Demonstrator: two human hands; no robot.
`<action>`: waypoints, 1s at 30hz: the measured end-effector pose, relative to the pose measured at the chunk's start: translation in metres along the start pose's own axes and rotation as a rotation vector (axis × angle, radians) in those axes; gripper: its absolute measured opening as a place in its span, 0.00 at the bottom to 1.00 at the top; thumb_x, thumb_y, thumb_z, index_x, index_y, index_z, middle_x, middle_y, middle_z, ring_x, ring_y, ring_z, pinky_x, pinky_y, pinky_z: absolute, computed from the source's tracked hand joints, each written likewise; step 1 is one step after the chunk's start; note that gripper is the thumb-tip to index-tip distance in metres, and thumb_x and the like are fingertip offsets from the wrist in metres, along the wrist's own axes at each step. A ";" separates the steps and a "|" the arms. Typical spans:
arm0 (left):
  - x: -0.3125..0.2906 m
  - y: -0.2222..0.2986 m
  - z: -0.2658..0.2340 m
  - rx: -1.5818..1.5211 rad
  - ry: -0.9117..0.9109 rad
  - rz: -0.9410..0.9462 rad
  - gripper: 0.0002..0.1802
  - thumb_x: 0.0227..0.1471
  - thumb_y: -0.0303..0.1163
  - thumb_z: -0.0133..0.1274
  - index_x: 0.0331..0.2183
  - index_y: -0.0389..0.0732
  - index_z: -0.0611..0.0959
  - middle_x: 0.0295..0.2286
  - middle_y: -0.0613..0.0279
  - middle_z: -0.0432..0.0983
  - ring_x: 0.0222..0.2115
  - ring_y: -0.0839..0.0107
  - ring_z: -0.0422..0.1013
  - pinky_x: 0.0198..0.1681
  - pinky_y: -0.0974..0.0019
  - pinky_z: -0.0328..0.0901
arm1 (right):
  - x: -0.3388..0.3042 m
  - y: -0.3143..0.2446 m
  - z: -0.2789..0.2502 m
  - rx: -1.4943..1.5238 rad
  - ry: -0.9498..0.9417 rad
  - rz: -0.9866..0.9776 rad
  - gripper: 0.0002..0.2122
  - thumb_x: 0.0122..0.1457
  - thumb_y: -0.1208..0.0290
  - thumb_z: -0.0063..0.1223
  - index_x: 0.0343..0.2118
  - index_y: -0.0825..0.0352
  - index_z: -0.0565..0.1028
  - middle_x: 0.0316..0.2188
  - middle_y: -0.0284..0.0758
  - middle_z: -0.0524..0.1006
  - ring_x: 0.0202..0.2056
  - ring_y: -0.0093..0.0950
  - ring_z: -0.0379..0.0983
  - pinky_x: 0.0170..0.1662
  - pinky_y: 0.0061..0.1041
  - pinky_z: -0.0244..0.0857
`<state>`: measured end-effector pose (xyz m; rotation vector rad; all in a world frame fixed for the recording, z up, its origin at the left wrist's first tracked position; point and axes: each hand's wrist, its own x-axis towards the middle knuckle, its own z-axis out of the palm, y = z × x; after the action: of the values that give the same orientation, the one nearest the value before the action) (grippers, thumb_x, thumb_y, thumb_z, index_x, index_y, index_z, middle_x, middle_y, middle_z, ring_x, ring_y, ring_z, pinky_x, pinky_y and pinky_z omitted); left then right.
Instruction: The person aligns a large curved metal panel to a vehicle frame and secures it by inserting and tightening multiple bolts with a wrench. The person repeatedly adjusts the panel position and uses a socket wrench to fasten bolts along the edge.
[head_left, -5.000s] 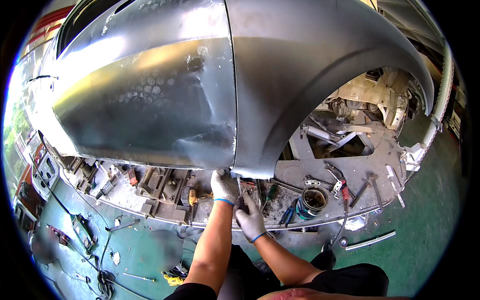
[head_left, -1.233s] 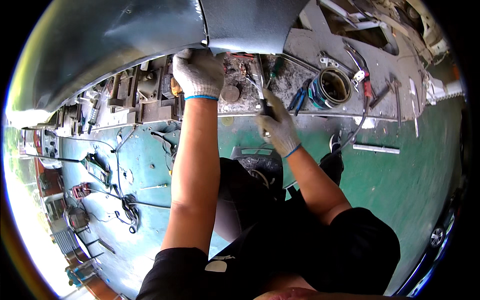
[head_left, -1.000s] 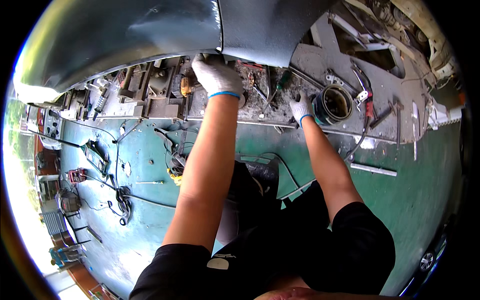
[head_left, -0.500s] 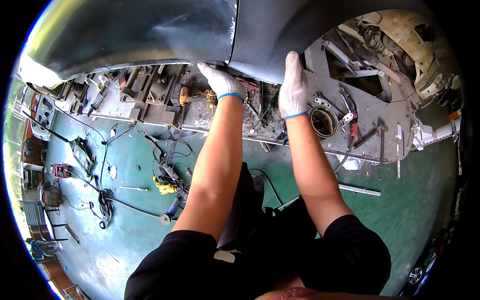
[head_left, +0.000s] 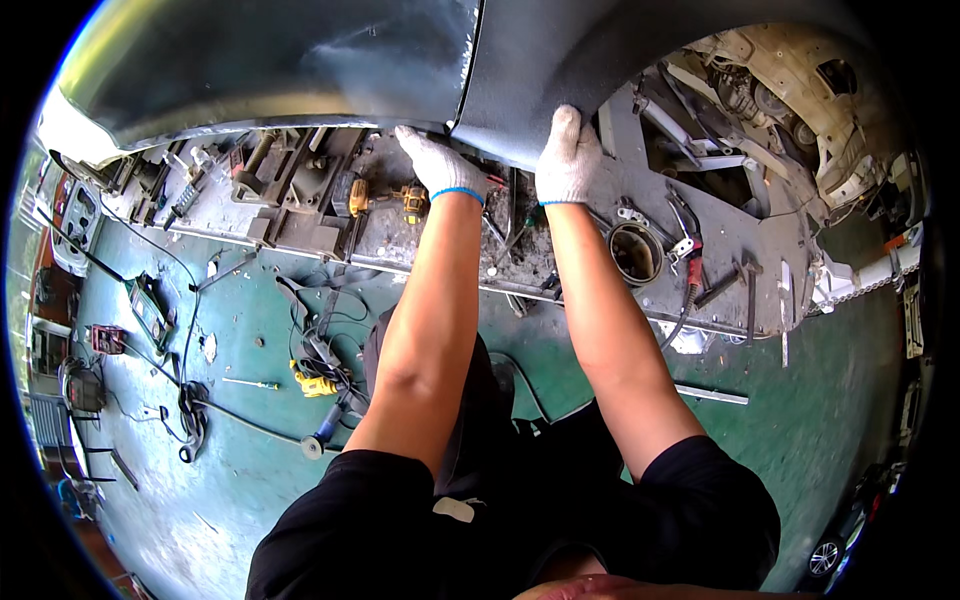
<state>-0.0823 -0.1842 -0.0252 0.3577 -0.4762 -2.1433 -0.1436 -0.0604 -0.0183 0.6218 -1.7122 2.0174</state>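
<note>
A dark car door panel [head_left: 270,75] and a black fender [head_left: 560,60] meet at a narrow seam above the bench. My right hand [head_left: 568,165], in a white knit glove with a blue cuff, grips the fender near the wheel-arch edge. Its thumb lies on the outer face; the other fingers are mostly behind the edge. My left hand [head_left: 440,168], gloved alike, sits against the lower edge of the panels, just left of the seam. One digit stretches left along the door's bottom; the panels hide the rest.
On the metal bench [head_left: 450,245] lie a yellow cordless drill [head_left: 412,203], a round can [head_left: 636,250], a red-handled tool [head_left: 692,268] and clamps. Cables, a yellow power tool [head_left: 312,380] and an angle grinder [head_left: 322,437] clutter the green floor at left. Bare bodywork [head_left: 800,90] stands far right.
My right hand has shifted slightly left and turned, its thumb now resting on the fender's face. The left hand stays at the lower edge. The whole view has shifted a little.
</note>
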 end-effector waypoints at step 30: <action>-0.027 0.023 0.033 0.234 -0.066 -0.168 0.42 0.59 0.66 0.40 0.66 0.50 0.70 0.68 0.58 0.60 0.68 0.53 0.54 0.70 0.42 0.49 | -0.087 0.075 -0.115 0.281 -0.163 0.586 0.11 0.67 0.66 0.59 0.47 0.66 0.80 0.42 0.35 0.83 0.44 0.25 0.78 0.48 0.24 0.71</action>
<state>-0.0643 -0.1682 0.0168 0.4730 -0.7621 -2.2718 -0.1240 0.0394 -0.1455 0.4037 -1.8765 2.7120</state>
